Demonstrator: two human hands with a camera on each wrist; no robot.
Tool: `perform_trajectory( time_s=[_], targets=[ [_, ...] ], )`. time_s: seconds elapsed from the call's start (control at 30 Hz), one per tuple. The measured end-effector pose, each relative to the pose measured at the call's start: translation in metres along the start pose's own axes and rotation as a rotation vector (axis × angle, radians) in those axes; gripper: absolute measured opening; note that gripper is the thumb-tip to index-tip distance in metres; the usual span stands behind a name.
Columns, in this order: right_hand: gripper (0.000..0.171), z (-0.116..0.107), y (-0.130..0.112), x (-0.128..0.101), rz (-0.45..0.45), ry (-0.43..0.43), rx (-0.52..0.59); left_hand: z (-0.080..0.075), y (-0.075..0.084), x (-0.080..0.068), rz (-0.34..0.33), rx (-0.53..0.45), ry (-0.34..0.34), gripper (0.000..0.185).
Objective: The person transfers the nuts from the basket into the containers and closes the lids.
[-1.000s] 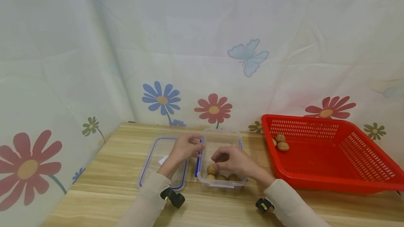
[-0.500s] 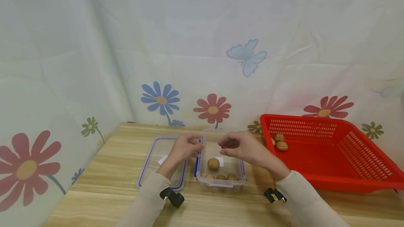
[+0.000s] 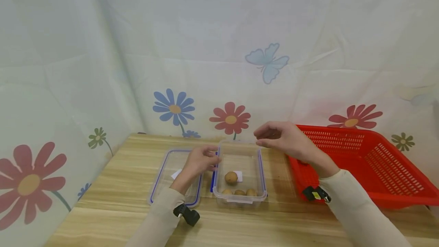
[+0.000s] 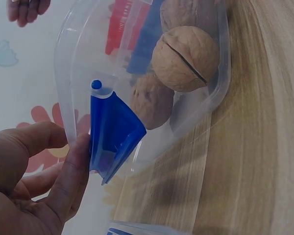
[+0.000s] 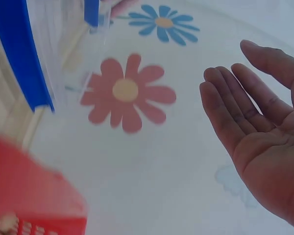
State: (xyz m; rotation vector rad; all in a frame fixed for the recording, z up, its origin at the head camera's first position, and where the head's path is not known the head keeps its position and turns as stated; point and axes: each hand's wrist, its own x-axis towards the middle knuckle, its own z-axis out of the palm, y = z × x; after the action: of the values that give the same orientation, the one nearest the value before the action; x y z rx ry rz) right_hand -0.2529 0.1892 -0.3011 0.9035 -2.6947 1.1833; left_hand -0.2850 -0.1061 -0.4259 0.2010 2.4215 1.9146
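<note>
Where the wooden bench [image 3: 113, 216] lies nearest the person, two beige sleeves reach forward over it. Just past them the left hand [image 3: 199, 161] rests at the left rim of a clear plastic container [image 3: 240, 199]; the left wrist view shows its fingers [image 4: 71, 181] pinching the container's wall right beside a blue latch [image 4: 112, 134]. Inside the container lie four walnuts: three in a row against the near wall and one walnut [image 3: 231, 177] alone towards the middle, beside a small white label. A clear lid [image 3: 171, 163] with a blue seal lies flat on the bench just left of the container, partly under the left forearm. Farther back and to the right, the right hand [image 3: 284, 138] hangs in the air above the gap between the container and a red basket [image 3: 377, 163], its fingers [image 5: 225, 112] loosely extended, a little parted, and holding nothing. Behind everything hangs a white cloth [image 3: 219, 41] printed with flowers and a butterfly.
</note>
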Motion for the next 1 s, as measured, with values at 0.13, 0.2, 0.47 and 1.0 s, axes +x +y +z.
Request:
perform_trajectory(
  time_s=[0.13,0.2,0.47,1.0],
  targets=[
    [0.028,-0.017,0.007,0.001,0.023,0.011,-0.033,0.000,-0.001,0.000,0.004,-0.007,-0.003,0.044],
    [0.029,-0.024,0.012,0.000,0.037,0.014,-0.054,0.000,0.000,0.000,0.003,-0.009,-0.001,0.045],
    [0.033,-0.049,0.043,-0.004,0.128,0.012,-0.141,0.000,-0.001,0.000,0.005,-0.011,0.008,0.044],
    [0.052,-0.085,0.112,-0.022,0.290,-0.032,-0.141,0.000,-0.002,0.001,0.003,0.020,0.014,0.044]
  ],
)
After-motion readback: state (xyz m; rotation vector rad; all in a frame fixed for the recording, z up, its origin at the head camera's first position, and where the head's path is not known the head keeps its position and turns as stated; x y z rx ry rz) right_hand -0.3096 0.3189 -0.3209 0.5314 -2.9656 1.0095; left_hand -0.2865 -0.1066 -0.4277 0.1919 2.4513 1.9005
